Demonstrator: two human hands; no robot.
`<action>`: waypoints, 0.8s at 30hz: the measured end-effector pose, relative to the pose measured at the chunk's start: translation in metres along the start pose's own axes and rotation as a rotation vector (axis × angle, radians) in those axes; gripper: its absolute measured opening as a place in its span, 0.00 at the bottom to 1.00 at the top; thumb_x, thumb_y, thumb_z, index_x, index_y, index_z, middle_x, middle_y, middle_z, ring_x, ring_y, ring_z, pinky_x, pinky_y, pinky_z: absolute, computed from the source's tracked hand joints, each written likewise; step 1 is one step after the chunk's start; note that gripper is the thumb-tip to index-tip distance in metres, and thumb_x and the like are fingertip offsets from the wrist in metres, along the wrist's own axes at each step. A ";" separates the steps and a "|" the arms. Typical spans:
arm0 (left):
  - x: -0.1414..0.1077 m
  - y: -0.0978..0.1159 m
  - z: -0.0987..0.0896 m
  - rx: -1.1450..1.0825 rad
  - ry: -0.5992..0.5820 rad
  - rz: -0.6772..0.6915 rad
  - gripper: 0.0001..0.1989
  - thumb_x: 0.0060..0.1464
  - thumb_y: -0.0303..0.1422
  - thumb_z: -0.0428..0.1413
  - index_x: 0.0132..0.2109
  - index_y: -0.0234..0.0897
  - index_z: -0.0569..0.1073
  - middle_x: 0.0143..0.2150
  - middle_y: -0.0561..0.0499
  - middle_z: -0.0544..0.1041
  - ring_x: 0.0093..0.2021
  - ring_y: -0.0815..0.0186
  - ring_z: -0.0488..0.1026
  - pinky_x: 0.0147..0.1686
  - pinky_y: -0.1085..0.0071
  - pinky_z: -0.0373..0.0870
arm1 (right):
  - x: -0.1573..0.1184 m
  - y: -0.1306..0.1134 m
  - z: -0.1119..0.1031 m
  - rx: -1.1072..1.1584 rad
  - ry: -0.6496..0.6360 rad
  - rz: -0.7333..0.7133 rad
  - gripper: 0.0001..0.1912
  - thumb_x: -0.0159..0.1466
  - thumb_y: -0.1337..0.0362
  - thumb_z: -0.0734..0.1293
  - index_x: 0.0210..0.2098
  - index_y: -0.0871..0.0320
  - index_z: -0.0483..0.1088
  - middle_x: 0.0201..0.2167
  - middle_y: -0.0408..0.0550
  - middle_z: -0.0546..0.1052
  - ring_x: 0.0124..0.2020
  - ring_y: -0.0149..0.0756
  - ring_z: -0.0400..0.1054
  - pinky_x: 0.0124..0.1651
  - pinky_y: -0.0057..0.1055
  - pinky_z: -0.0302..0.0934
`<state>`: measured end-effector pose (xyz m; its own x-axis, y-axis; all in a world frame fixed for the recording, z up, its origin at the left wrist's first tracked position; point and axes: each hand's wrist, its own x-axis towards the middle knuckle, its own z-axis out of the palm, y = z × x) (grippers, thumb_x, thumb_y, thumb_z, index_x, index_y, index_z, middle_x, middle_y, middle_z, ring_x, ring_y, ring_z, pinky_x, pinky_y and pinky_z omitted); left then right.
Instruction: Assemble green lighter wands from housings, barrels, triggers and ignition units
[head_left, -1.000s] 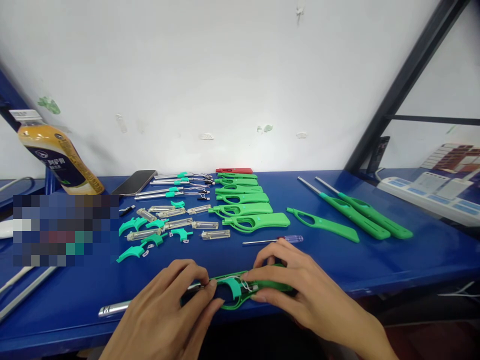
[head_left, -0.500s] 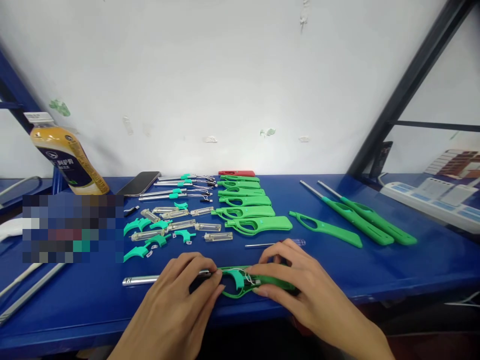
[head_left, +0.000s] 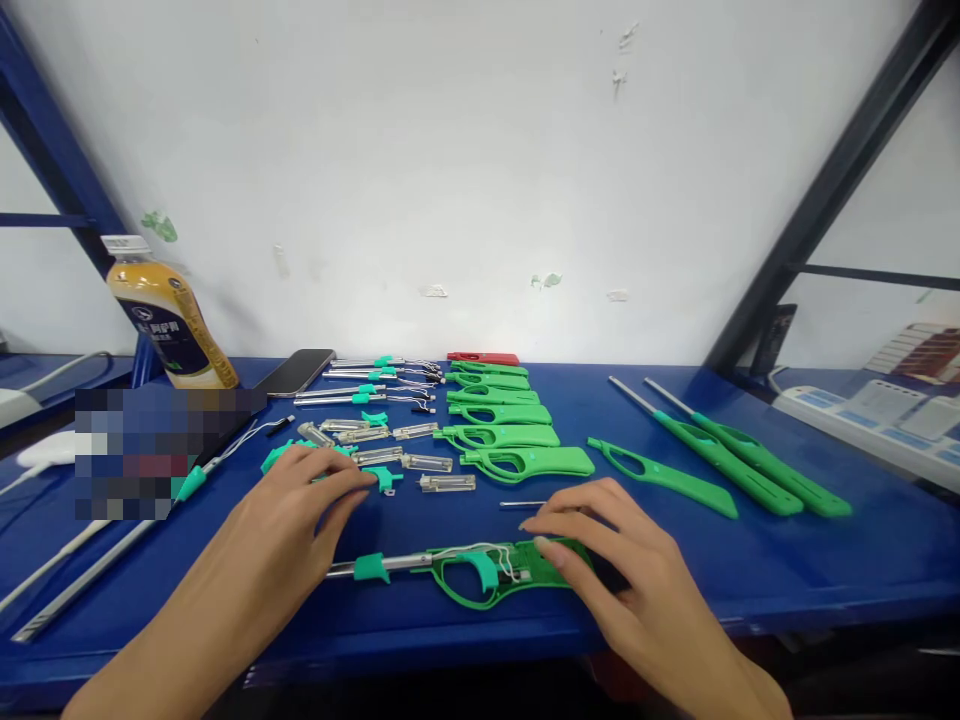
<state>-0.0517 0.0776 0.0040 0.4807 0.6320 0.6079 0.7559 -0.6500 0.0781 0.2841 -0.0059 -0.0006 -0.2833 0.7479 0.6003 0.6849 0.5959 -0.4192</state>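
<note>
An open green lighter shell (head_left: 469, 600) lies at the front of the blue table, with a teal trigger (head_left: 484, 570), white wires and a metal tube (head_left: 409, 562) in it. A teal collar (head_left: 371, 568) sits on the tube. My right hand (head_left: 607, 550) rests over the shell's right end, fingers apart and bent. My left hand (head_left: 307, 510) is above the tube, its fingertips closed near a teal trigger piece (head_left: 386, 480); whether they grip it is unclear. Clear fuel tanks (head_left: 448, 483) lie behind.
Several green shells (head_left: 536, 462) and a red one (head_left: 484, 358) form a column. Two long lighters (head_left: 727, 462) lie right. Wired tubes (head_left: 341, 399), a phone (head_left: 296, 372) and a bottle (head_left: 176, 325) stand or lie left and behind; a power strip (head_left: 870, 405) is at right.
My left hand has let go of the tube and moved left and up to the teal pieces. The view has shifted, and the collar on the tube now shows.
</note>
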 end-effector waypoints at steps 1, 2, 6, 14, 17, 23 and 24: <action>0.001 0.000 0.002 -0.010 -0.031 -0.001 0.14 0.73 0.35 0.51 0.46 0.44 0.82 0.44 0.48 0.81 0.45 0.56 0.74 0.43 0.62 0.71 | 0.006 0.000 0.000 -0.009 -0.007 -0.029 0.10 0.78 0.65 0.64 0.51 0.49 0.77 0.46 0.47 0.79 0.48 0.40 0.72 0.50 0.37 0.67; 0.003 0.001 0.003 -0.018 -0.057 0.003 0.15 0.73 0.35 0.50 0.45 0.44 0.82 0.43 0.48 0.80 0.44 0.56 0.74 0.42 0.63 0.71 | 0.013 -0.001 -0.001 -0.027 -0.035 -0.060 0.11 0.79 0.66 0.63 0.51 0.50 0.77 0.46 0.48 0.78 0.47 0.40 0.72 0.50 0.38 0.67; 0.011 0.004 0.009 -0.021 -0.109 0.020 0.17 0.73 0.33 0.48 0.44 0.45 0.83 0.43 0.48 0.79 0.43 0.58 0.73 0.42 0.65 0.71 | 0.055 -0.007 0.002 -0.198 -0.246 -0.189 0.10 0.78 0.65 0.65 0.54 0.53 0.78 0.45 0.49 0.78 0.46 0.42 0.70 0.48 0.41 0.66; 0.011 0.000 0.023 0.009 -0.143 -0.001 0.16 0.72 0.32 0.48 0.41 0.43 0.81 0.43 0.48 0.77 0.43 0.60 0.75 0.31 0.71 0.66 | 0.112 -0.011 0.028 -0.560 -0.476 -0.419 0.07 0.75 0.64 0.69 0.42 0.60 0.78 0.41 0.52 0.76 0.43 0.44 0.71 0.40 0.37 0.64; 0.013 0.000 0.023 0.022 -0.157 0.008 0.17 0.71 0.30 0.47 0.39 0.42 0.79 0.42 0.49 0.77 0.41 0.61 0.75 0.31 0.71 0.66 | 0.117 -0.008 0.039 -0.585 -0.494 -0.469 0.06 0.75 0.66 0.69 0.44 0.62 0.77 0.43 0.55 0.77 0.46 0.46 0.71 0.42 0.38 0.66; 0.016 0.002 0.016 0.036 -0.190 0.012 0.18 0.72 0.31 0.45 0.39 0.42 0.78 0.41 0.48 0.77 0.38 0.62 0.75 0.28 0.72 0.63 | 0.114 -0.013 0.034 -0.595 -0.455 -0.455 0.04 0.74 0.67 0.70 0.46 0.62 0.75 0.44 0.54 0.79 0.47 0.45 0.72 0.44 0.38 0.66; 0.016 0.002 0.014 0.039 -0.189 -0.001 0.19 0.73 0.32 0.44 0.39 0.41 0.78 0.41 0.48 0.76 0.38 0.61 0.75 0.28 0.72 0.63 | 0.112 -0.013 0.028 -0.591 -0.435 -0.429 0.04 0.75 0.67 0.69 0.47 0.61 0.74 0.44 0.53 0.79 0.46 0.45 0.72 0.43 0.38 0.65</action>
<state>-0.0362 0.0926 0.0025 0.5524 0.7026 0.4486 0.7710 -0.6352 0.0457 0.2243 0.0783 0.0535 -0.7489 0.6095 0.2600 0.6626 0.6937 0.2822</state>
